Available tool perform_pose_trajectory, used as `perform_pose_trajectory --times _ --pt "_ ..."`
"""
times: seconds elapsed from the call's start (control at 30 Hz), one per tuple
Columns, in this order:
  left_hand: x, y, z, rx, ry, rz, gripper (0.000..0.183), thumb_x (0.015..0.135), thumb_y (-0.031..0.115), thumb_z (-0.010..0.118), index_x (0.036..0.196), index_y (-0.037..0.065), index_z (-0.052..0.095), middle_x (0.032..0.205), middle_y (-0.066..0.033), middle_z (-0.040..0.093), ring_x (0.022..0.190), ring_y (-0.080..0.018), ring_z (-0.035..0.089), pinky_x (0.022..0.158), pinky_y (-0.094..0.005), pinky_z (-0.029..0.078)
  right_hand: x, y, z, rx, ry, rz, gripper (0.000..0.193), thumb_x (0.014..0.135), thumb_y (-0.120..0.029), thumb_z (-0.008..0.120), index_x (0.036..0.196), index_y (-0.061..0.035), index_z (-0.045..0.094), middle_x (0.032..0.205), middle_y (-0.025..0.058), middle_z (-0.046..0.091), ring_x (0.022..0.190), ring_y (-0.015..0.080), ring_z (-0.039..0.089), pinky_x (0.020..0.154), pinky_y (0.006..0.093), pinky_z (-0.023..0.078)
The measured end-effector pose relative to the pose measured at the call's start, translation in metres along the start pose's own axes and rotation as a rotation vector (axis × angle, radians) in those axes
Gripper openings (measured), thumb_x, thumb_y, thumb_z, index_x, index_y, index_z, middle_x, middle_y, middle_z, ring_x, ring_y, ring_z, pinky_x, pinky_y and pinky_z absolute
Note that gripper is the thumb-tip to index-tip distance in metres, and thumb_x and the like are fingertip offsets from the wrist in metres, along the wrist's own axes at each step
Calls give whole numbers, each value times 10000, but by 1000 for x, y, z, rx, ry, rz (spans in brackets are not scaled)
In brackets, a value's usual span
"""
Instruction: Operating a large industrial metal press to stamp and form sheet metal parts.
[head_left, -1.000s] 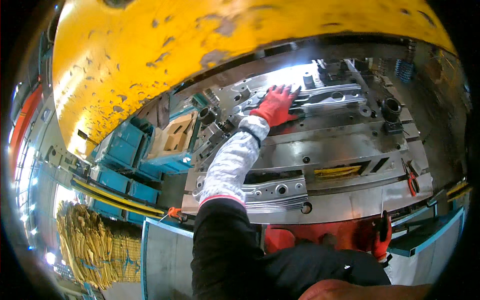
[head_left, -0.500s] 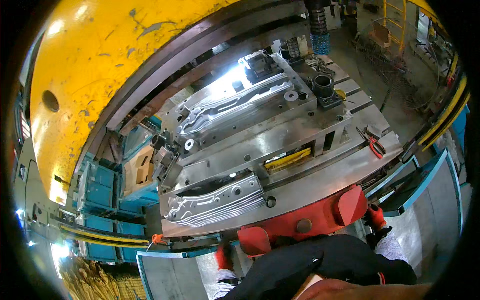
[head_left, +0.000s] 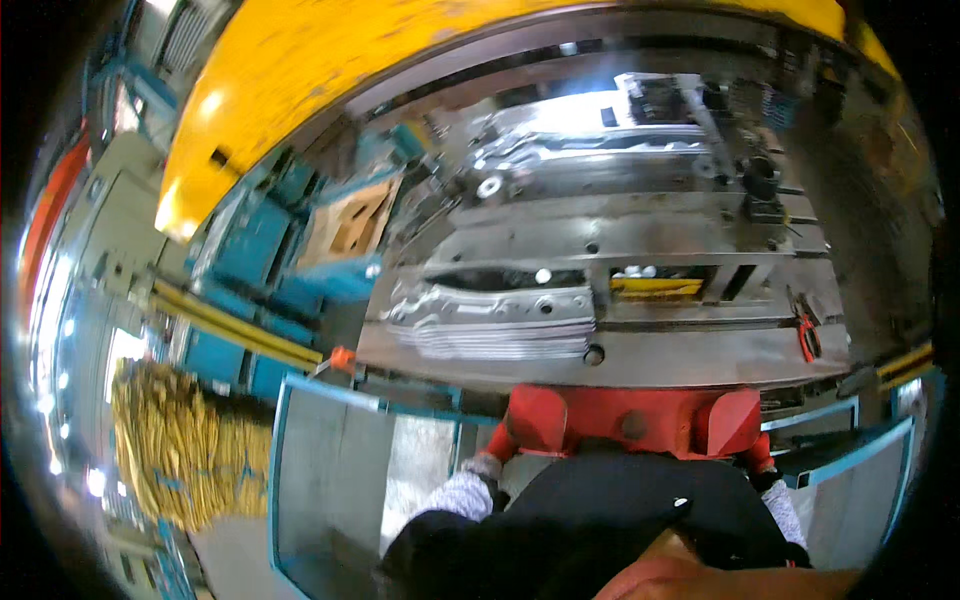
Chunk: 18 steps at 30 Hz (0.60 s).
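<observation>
A red metal control panel [head_left: 633,424] with an angled guard at each end juts from the front of the press bed. At its left end, my left hand [head_left: 502,441] in a red glove meets the left guard; the fingers are hidden there. My right hand [head_left: 760,456], also red-gloved, is against the right end, its fingers mostly out of sight. Beyond the panel, a stack of ribbed stamped metal parts [head_left: 495,322] lies on the bed. Farther back, a long shaped metal part [head_left: 590,145] rests on the steel die [head_left: 650,236].
Red-handled pliers [head_left: 808,335] lie at the bed's right. Above hangs the yellow press frame [head_left: 330,75]. Blue bins [head_left: 240,240] and a cardboard box [head_left: 352,222] stand left. Blue-edged metal panels [head_left: 330,475] flank me; a yellow bundle [head_left: 190,445] sits lower left.
My view has swung left, so the bed now sits straighter and farther right. My left hand has come forward to the red panel's left guard; my right stays by its right end.
</observation>
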<state>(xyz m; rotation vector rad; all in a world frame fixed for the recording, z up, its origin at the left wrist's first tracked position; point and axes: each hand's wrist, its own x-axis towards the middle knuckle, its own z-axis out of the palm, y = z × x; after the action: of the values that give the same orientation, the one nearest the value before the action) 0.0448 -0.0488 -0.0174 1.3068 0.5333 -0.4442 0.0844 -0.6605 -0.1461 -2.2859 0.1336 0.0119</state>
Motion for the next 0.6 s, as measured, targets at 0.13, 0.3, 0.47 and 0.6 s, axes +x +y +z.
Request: perform_pose_trajectory --times 0.13,0.3,0.47,0.6 --pt "5 8 11 21 -7 35 443 851 203 534 1277 111 454 1134 -72 575 974 -191 557 850 -308 443 4 11 1 -26 -29 19 345 778 -238 644 1051 -46 553 850 110 620 716 211 594 606 317 479" --pt "-6 3 10 18 7 56 468 842 184 547 1292 116 438 1128 -65 578 959 -185 560 838 -302 447 8 9 6 -15 -60 16 347 774 -239 647 1041 -39 553 864 119 617 746 231 591 641 326 478" --pt "4 10 16 54 -27 68 496 832 166 560 1307 122 422 1122 -58 582 945 -180 564 826 -296 452 -1 6 5 63 -33 55 349 770 -240 650 1032 -31 554 877 128 615 775 252 589 676 335 476" --pt "-4 0 3 70 -26 46 521 825 151 570 1319 126 409 1118 -52 584 934 -176 567 817 -291 456 -26 9 -5 371 23 156 351 766 -240 652 1025 -25 554 888 135 613 798 268 587 705 342 475"
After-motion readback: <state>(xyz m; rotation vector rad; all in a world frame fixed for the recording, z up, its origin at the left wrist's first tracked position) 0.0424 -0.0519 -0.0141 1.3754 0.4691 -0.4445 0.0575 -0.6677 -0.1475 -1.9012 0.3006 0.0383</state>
